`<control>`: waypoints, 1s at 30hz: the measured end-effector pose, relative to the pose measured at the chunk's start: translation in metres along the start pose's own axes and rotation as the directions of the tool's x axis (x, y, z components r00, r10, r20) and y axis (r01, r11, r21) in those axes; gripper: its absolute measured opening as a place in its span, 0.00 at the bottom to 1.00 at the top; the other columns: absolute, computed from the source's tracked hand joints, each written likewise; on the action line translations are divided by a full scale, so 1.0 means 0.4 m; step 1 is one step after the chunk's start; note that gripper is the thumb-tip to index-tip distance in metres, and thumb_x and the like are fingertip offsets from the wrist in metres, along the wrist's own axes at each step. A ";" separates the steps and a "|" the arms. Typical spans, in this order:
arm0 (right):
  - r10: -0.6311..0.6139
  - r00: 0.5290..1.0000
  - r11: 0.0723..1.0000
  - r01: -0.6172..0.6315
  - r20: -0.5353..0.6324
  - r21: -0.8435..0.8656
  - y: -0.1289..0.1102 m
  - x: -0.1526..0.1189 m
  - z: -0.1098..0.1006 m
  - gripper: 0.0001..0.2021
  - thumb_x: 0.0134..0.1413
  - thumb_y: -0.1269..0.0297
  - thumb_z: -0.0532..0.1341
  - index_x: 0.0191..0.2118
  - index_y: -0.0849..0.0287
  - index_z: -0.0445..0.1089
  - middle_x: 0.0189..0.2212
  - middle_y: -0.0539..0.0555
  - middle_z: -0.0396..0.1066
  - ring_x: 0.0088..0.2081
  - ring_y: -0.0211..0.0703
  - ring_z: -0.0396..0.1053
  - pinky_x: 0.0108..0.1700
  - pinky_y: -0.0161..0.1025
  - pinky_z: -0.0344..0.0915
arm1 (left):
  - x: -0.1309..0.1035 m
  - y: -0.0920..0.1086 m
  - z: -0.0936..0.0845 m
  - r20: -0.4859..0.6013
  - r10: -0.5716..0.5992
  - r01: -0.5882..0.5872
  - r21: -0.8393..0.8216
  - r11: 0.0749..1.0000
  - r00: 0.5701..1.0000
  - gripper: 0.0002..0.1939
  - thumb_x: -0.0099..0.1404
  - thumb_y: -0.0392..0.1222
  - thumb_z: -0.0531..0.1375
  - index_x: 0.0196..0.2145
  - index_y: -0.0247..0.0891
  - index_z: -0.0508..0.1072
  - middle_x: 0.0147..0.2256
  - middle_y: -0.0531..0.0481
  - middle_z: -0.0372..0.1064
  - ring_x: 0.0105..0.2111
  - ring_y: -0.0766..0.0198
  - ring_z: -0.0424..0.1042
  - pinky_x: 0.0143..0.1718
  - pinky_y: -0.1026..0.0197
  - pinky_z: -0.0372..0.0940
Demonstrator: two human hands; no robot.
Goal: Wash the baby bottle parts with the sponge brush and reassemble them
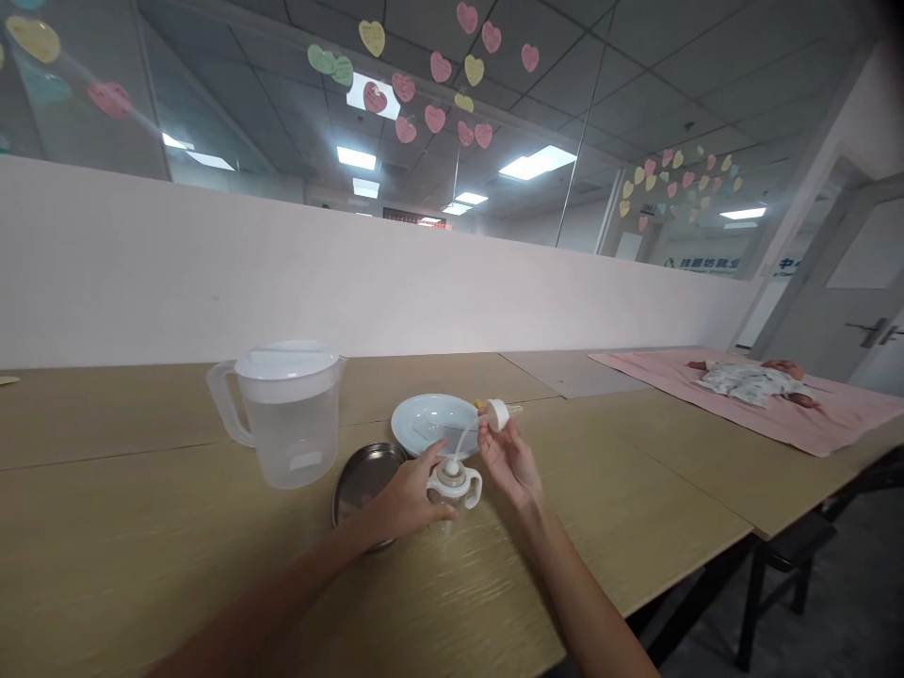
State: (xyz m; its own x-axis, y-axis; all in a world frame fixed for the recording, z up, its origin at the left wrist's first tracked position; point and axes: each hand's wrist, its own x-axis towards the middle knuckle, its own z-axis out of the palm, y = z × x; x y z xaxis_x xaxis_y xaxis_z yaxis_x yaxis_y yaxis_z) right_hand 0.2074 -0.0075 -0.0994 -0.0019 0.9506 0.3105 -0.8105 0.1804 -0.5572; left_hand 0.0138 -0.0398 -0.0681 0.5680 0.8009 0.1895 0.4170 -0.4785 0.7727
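Observation:
A clear baby bottle (450, 480) with white side handles stands upright on the table, its top uncovered. My left hand (402, 494) is closed around its left side, thumb in front and fingers behind. Raised just right of the bottle, my right hand (512, 457) pinches the white collar of a bottle nipple (498, 414), which is tipped sideways with its clear teat pointing right. A white straw (464, 438) hangs from the collar, curving down to a weighted end at the bottle's mouth. Whether that end is inside the mouth is hard to tell.
Behind the bottle is a white bowl (416, 414); a round metal tray (353, 480) lies partly under my left forearm. A lidded plastic pitcher (293, 424) stands left. At far right, a baby doll (752, 381) lies on a pink cloth (656, 386). The table edge (656, 598) runs right of my forearm.

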 end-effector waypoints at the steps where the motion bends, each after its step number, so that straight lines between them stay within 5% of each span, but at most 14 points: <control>1: -0.007 1.000 1.000 0.007 -0.018 0.005 -0.002 0.002 -0.004 0.12 0.52 0.61 0.61 0.43 0.55 0.69 0.42 0.52 0.70 0.44 0.35 0.69 0.48 0.34 0.69 | 0.000 0.001 0.000 -0.003 0.000 0.000 0.008 1.000 1.000 0.46 0.45 0.40 0.66 0.61 0.40 0.52 0.53 0.43 0.64 0.50 0.51 0.64 0.50 0.54 0.58; 17: -0.060 0.987 0.996 0.068 -0.146 0.054 0.006 0.032 -0.049 0.09 0.54 0.61 0.60 0.40 0.59 0.69 0.46 0.56 0.69 0.53 0.41 0.64 0.52 0.42 0.69 | -0.002 0.012 -0.004 0.010 -0.022 0.022 0.023 0.999 1.000 0.44 0.46 0.40 0.65 0.60 0.38 0.54 0.50 0.44 0.67 0.48 0.53 0.66 0.50 0.55 0.58; 26: -0.013 0.984 0.997 0.027 -0.178 0.077 0.014 0.033 -0.054 0.10 0.52 0.62 0.62 0.38 0.61 0.69 0.38 0.54 0.72 0.46 0.37 0.69 0.53 0.35 0.67 | -0.003 0.000 -0.004 0.005 0.033 -0.033 0.027 0.999 0.999 0.43 0.47 0.39 0.64 0.60 0.39 0.54 0.52 0.45 0.65 0.49 0.53 0.65 0.49 0.56 0.59; 30: -0.101 0.970 0.993 0.086 -0.219 -0.079 0.030 0.038 -0.046 0.10 0.45 0.62 0.66 0.34 0.58 0.68 0.36 0.51 0.72 0.41 0.38 0.71 0.51 0.39 0.67 | -0.002 0.002 -0.004 0.015 0.017 -0.017 0.024 1.000 1.000 0.42 0.48 0.39 0.64 0.60 0.38 0.54 0.51 0.45 0.66 0.47 0.54 0.67 0.48 0.57 0.60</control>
State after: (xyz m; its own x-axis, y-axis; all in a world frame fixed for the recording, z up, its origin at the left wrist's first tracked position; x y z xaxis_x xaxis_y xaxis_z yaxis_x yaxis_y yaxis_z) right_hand 0.2085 0.0138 -0.1158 0.2086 0.9595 0.1891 -0.7587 0.2808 -0.5879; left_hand 0.0126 -0.0404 -0.0666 0.5856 0.7872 0.1934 0.4240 -0.5008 0.7546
